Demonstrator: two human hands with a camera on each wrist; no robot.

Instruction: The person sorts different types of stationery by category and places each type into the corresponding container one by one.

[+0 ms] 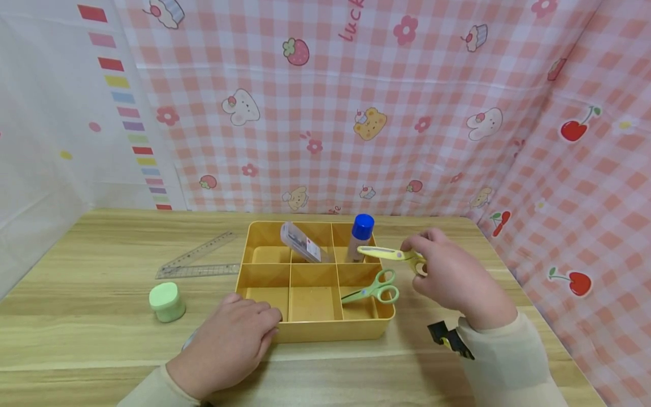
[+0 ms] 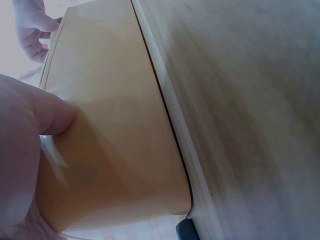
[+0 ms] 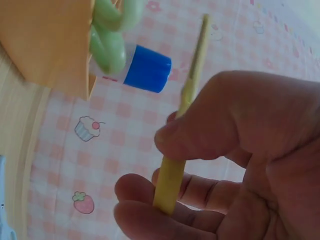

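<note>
Yellow scissors (image 1: pixel 387 254) are in my right hand (image 1: pixel 452 277), gripped by the handles, with the blades pointing left above the right side of a yellow compartment box (image 1: pixel 330 330). My left hand (image 1: pixel 236 336) holds the box at its front left corner. In the left wrist view its thumb (image 2: pixel 57 115) presses the outer wall. Green scissors (image 1: pixel 376 289) lean in the front right compartment, handles up. Behind them a glue stick with a blue cap (image 1: pixel 363 227) stands in the back right compartment. A clear plastic case (image 1: pixel 305 243) lies tilted across the back compartments.
Left of the box lie a clear set square and ruler (image 1: pixel 198 270). A light green lidded container (image 1: pixel 166 302) stands nearby on the wooden table (image 1: pixel 91 333). Something bluish is mostly hidden beside my left hand. A checked curtain (image 1: pixel 325 113) hangs behind the table.
</note>
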